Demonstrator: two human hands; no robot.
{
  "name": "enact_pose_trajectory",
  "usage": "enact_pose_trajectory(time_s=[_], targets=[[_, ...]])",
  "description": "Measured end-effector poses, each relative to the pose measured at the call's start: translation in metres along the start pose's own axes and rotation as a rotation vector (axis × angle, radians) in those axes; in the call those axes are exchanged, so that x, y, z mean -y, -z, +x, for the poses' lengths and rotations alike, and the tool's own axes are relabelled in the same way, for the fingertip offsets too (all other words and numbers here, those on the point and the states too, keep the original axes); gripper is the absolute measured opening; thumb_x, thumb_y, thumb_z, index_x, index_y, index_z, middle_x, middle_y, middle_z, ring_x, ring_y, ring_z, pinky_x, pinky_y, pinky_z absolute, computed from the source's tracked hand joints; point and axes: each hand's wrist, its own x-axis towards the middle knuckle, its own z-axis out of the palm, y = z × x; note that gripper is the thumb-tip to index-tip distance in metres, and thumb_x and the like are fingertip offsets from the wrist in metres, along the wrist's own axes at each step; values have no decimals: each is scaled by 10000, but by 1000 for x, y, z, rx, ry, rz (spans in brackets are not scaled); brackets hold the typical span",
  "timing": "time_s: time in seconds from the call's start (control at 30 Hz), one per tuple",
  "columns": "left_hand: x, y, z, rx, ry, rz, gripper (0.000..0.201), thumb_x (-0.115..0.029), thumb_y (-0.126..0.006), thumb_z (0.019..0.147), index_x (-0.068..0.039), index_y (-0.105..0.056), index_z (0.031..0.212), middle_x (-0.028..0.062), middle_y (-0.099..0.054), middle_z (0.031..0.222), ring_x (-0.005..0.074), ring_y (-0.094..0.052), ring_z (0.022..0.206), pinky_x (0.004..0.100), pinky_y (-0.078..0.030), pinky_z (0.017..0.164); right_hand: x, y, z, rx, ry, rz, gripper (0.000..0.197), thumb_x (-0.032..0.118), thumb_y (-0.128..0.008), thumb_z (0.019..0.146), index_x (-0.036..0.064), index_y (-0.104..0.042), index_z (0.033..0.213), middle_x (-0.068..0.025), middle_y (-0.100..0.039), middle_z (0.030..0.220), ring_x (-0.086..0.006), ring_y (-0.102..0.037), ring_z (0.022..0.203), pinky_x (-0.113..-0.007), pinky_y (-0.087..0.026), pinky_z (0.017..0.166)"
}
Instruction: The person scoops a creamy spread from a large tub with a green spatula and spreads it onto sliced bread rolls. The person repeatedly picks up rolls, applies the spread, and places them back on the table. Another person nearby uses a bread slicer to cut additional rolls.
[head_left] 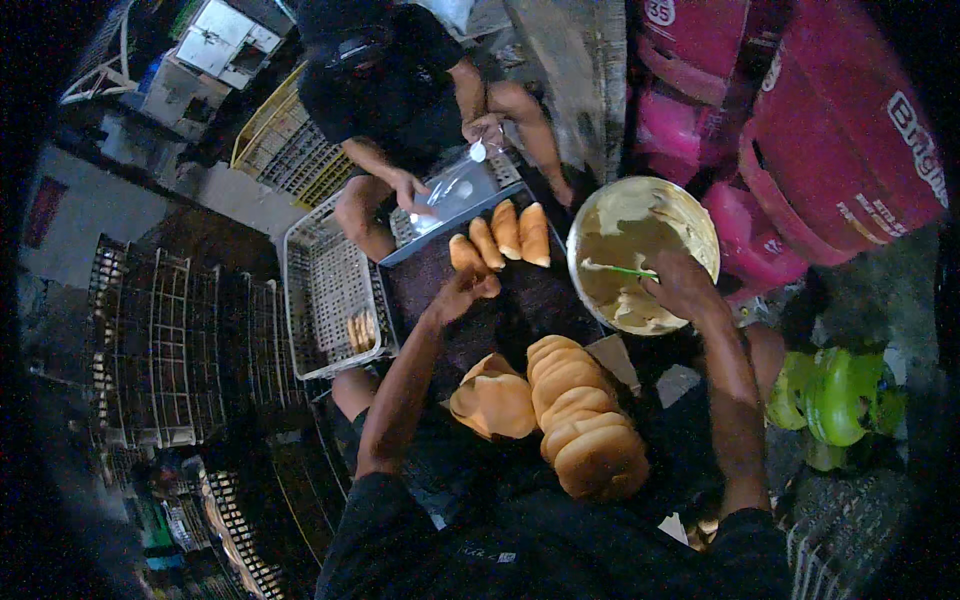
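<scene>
My left hand (466,294) has its fingers curled at the near end of the leftmost bread roll (464,252), in a row of several golden rolls. These lie on a dark brown, grainy layer (430,312). On the right, my right hand (686,287) grips a slim green-handled spreading tool (632,271), its tip smeared with cream. The tool reaches over a round white tub (575,262), whose walls are coated with pale cream (690,212). Close to my body sit a stack of round buns (580,405) and a separate bun-coloured piece (495,402), apparently opened out.
Across from me a seated person (385,95) handles clear plastic (462,190) over a blue-grey edge (455,225). A white plastic crate (292,290) stands left, beside metal racks (165,340). Magenta sacks (800,120) and green gas cylinders (838,400) crowd the right.
</scene>
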Motion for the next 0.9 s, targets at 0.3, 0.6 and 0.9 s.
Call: enact_pose_trajectory(time_s=[0.3,0.6,0.9], targets=[[-153,-99,-202,-307,365,694,1060,-536,-799,667,41,-305,1406,324,-375,1371,466,-390,1284,530,-407,981,10,-2,0,304,-391,97,278,108,-602,786,20,-678,1038,-202,-677,1026,-351,-651,980,-443,-515,842],[-169,-136,-195,-231,318,729,1116,-446,-842,612,11,-223,1421,320,-326,1388,495,-301,1328,619,-366,977,-53,-49,-1,556,-12,-111,302,76,-549,705,22,-685,969,-203,-679,858,-353,-655,834,-436,-514,758],[-185,-55,-147,-366,316,-639,544,-489,-606,841,-78,-526,1188,72,-619,1001,180,-607,888,334,-517,803,27,8,-5,376,36,573,191,172,-619,858,26,-669,972,-75,-666,741,-151,-639,681,-322,-513,669]])
